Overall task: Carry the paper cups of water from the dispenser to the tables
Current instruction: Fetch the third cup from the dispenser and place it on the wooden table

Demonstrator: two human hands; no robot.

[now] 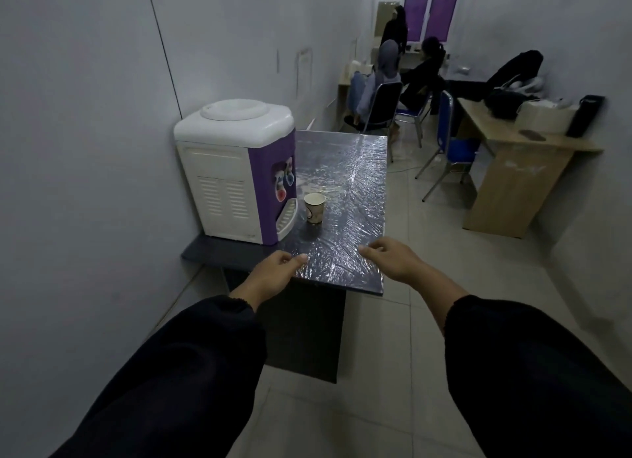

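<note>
A white and purple water dispenser (236, 170) stands on the left side of a dark table (349, 184) covered in shiny plastic film. One white paper cup (314, 207) stands upright on the table just right of the dispenser's drip tray. My left hand (273, 269) hovers over the table's near edge, fingers loosely curled and holding nothing. Over the near right corner is my right hand (393, 257), also empty, its fingers slightly apart. Both hands are well short of the cup. Whether the cup holds water is not visible.
A grey wall runs along the left. A wooden desk (519, 170) with bags and boxes stands at the right, with blue chairs (448, 143) beside it. Three people are at the far end near a purple window. Tiled floor lies between the tables.
</note>
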